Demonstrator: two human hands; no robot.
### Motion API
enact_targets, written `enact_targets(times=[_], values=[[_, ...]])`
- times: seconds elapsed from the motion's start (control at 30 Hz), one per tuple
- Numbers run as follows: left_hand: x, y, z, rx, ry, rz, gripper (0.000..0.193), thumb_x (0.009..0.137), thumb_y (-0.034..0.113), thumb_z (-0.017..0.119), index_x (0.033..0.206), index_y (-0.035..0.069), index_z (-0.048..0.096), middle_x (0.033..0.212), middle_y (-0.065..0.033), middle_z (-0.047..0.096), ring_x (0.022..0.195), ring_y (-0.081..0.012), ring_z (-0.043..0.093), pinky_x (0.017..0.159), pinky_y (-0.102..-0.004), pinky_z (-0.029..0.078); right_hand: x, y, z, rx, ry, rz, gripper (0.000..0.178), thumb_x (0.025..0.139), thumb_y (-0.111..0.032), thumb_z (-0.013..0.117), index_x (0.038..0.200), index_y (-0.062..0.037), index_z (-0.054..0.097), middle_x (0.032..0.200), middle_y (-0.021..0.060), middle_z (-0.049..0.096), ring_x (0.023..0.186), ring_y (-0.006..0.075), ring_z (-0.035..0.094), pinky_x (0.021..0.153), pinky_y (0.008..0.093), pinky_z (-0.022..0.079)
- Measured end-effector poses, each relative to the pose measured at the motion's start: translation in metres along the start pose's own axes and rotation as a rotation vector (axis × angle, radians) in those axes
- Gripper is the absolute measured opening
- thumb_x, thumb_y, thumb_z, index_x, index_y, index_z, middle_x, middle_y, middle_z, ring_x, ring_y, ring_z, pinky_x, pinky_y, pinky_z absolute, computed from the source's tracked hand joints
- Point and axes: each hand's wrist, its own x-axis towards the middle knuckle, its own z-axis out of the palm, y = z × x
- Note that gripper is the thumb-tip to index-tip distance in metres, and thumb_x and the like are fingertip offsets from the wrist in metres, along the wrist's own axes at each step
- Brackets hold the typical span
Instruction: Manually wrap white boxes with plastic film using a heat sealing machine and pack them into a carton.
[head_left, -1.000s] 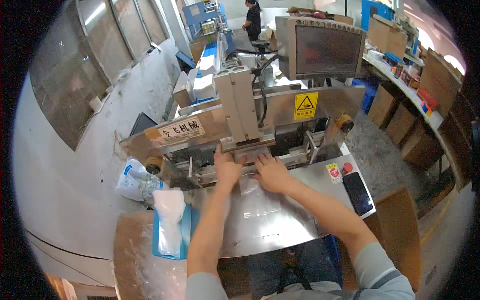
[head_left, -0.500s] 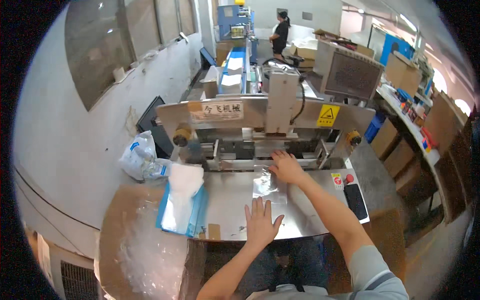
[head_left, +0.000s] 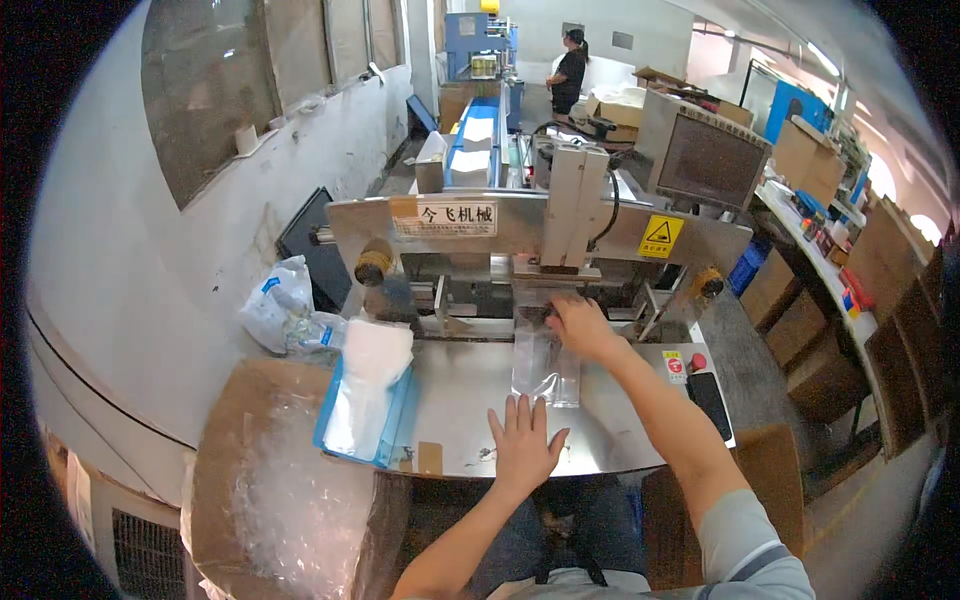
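I think this bag is partway through. The clear bag (head_left: pixel 545 380) lies flat on my shiny metal counter (head_left: pixel 455 385), with its far end by the machine's tall grey head (head_left: pixel 575 215). That end looks lined up under the head, but I can't see if it is stuck shut. More seems left to do: a thick pile of white and see-through bags (head_left: pixel 362 395) sits in the blue tray (head_left: pixel 398 425) on my left.

My left hand (head_left: pixel 525 447) is wide open, fingers spread, with the tips at the bag's near edge. It holds nothing. My right hand (head_left: pixel 582 325) is by the bag's far end, fingers a bit bent. I can't tell if it is pinching the bag or just pressing on it.

The bag is a long, thin, shiny strip with wrinkles that catch the light. The counter is smooth and hard. The brown cardboard box (head_left: pixel 222 450) looks dull, and the clear plastic (head_left: pixel 300 480) in it is all crinkly. The black phone (head_left: pixel 708 405) is flat and has round corners.
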Motion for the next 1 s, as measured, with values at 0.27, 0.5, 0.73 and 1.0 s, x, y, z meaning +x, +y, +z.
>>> enact_targets(times=[0.27, 0.5, 0.73, 1.0], values=[[0.001, -0.001, -0.009, -0.109, 0.034, -0.085, 0.073, 0.091, 0.043, 0.064, 0.141, -0.005, 0.040, 0.146, -0.0297, 0.039, 0.137, -0.0469, 0.033, 0.110, -0.0682, 0.020, 0.016, 0.001, -0.008, 0.007, -0.085, 0.059, 0.047, 0.095, -0.025, 0.057, 0.135, -0.0028, 0.048, 0.119, 0.0238, 0.063, 0.114, 0.0425, 0.059, 0.099, 0.0528, 0.043], [0.004, -0.005, -0.008, -0.242, 0.261, -0.202, 0.084, 0.092, 0.043, 0.063, 0.146, -0.010, 0.028, 0.149, -0.0353, 0.027, 0.142, -0.0521, 0.021, 0.114, -0.0651, 0.017, 0.027, 0.021, 0.006, -0.037, -0.064, 0.012, 0.041, 0.096, -0.029, 0.053, 0.127, -0.0018, 0.052, 0.113, 0.0249, 0.066, 0.112, 0.0434, 0.060, 0.101, 0.0570, 0.041], [0.001, -0.007, -0.012, -0.235, 0.211, -0.221, 0.083, 0.094, 0.045, 0.059, 0.146, -0.011, 0.028, 0.149, -0.0339, 0.028, 0.142, -0.0515, 0.022, 0.115, -0.0625, 0.016, -0.020, 0.018, -0.016, 0.152, -0.005, 0.029, 0.053, 0.097, -0.032, 0.055, 0.139, -0.0019, 0.047, 0.133, 0.0269, 0.057, 0.126, 0.0421, 0.053, 0.107, 0.0548, 0.038], [0.000, -0.004, -0.011, -0.265, 0.191, -0.191, 0.079, 0.093, 0.040, 0.062, 0.146, -0.009, 0.029, 0.148, -0.0349, 0.030, 0.141, -0.0526, 0.024, 0.115, -0.0623, 0.019, -0.159, 0.002, -0.026, 0.892, -0.042, 0.390, 0.051, 0.097, -0.022, 0.060, 0.141, 0.0000, 0.048, 0.138, 0.0223, 0.057, 0.126, 0.0312, 0.057, 0.107, 0.0381, 0.043]])
